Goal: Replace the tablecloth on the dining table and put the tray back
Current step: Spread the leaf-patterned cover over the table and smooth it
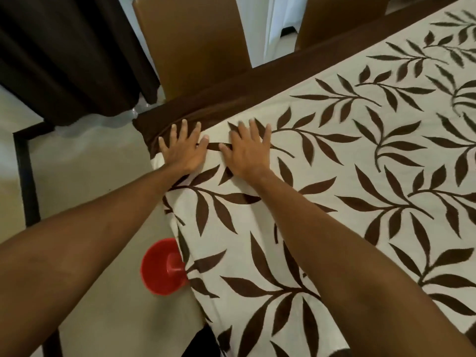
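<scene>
A cream tablecloth (pixel 347 202) printed with brown leaves covers the dining table, with a plain dark brown border (pixel 257 83) along its far edge. Both my hands press flat on the cloth at the table's far left corner. My left hand (pixel 184 148) lies with fingers spread across the border and the corner fold. Just to its right, my right hand (pixel 248 150) rests palm down on the leaf pattern, fingers straight. A small crease of cloth sits between my two thumbs. No tray is in view.
Two brown high-backed chairs (pixel 195 42) (pixel 340 19) stand behind the table's far edge. Dark curtains (pixel 64 55) hang at the upper left over a pale floor. A red plastic object (pixel 164 266) sits on the floor beside the cloth's hanging left edge. A dark frame (pixel 25 176) stands at left.
</scene>
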A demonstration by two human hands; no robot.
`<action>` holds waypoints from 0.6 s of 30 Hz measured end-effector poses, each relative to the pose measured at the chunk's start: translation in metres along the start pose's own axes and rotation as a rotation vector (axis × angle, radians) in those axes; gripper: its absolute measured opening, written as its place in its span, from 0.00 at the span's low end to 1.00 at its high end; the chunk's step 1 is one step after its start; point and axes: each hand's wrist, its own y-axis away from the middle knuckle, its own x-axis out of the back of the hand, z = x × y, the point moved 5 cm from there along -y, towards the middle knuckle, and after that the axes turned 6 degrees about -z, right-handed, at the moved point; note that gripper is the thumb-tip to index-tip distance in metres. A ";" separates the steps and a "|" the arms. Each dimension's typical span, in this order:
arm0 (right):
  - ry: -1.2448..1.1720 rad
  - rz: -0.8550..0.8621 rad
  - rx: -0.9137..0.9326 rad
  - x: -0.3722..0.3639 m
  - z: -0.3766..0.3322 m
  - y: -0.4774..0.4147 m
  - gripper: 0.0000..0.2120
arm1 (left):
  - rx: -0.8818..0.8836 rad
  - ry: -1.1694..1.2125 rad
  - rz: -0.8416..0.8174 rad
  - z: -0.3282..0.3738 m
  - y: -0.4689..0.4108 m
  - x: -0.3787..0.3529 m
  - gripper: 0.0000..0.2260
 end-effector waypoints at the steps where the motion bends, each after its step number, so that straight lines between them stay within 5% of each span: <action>1: 0.017 -0.005 -0.013 -0.001 -0.008 -0.016 0.29 | 0.021 -0.003 -0.029 -0.006 -0.010 0.005 0.27; 18: -0.060 -0.076 -0.134 -0.018 -0.075 -0.129 0.33 | 0.054 -0.073 0.131 -0.076 -0.099 0.048 0.29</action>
